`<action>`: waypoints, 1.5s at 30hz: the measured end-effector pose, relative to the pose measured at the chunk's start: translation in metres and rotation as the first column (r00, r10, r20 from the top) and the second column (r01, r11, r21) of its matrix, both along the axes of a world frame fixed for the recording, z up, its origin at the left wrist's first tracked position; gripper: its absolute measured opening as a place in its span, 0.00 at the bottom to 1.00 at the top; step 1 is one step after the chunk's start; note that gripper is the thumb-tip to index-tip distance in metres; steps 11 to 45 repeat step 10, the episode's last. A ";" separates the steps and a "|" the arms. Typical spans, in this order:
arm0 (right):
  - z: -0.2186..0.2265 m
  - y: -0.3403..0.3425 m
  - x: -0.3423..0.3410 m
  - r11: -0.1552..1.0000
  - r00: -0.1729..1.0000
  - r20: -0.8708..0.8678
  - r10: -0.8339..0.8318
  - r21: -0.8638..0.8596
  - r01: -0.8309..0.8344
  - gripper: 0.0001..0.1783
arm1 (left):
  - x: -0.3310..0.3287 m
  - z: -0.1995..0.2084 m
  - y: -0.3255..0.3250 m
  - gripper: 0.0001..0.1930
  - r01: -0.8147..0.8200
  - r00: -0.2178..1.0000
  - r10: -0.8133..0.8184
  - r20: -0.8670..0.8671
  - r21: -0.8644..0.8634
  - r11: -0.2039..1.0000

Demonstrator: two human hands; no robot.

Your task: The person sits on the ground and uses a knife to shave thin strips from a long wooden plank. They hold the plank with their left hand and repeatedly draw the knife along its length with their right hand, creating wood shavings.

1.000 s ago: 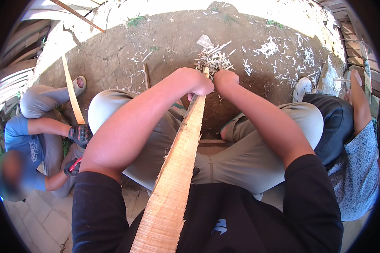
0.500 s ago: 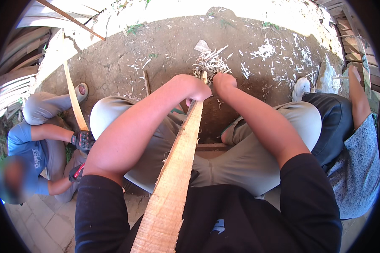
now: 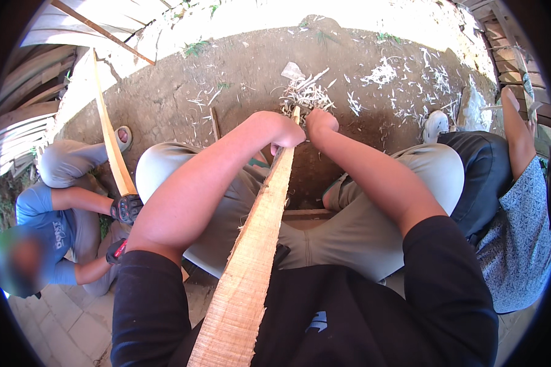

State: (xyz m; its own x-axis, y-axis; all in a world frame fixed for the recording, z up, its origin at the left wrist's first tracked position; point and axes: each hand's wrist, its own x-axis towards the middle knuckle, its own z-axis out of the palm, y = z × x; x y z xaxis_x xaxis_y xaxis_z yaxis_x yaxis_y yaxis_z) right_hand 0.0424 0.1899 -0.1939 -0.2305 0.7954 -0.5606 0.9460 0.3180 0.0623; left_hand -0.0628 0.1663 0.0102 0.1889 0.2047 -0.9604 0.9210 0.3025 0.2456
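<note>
Dirt ground [image 3: 239, 79]; wooden slat [image 3: 260, 232] between hands [image 3: 297, 125].

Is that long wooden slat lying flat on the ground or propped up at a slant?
Propped at a slant. The slat rises from the dirt ground to the person's chest, with the left hand and right hand near its far end.

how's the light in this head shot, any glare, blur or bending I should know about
Head view: hard sun burns the ground at the top almost white; the dirt nearer the knees lies in shade. The fisheye bends the plank and rounds the frame into black corners. The left hand and right hand look sharp, as do the shavings. A co-worker's face at lower left is blurred out.
</note>
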 end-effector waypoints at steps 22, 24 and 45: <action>0.035 0.025 0.002 0.947 0.966 0.048 0.253 -0.218 -0.237 0.19 | -0.003 -0.001 -0.003 0.26 -0.043 0.999 0.043 0.014 0.005 0.999; 0.035 0.025 0.002 0.947 0.966 0.048 0.253 -0.218 -0.237 0.19 | -0.003 -0.001 -0.003 0.26 -0.043 0.999 0.043 0.014 0.005 0.999; 0.035 0.025 0.002 0.947 0.966 0.048 0.253 -0.218 -0.237 0.19 | -0.003 -0.001 -0.003 0.26 -0.043 0.999 0.043 0.014 0.005 0.999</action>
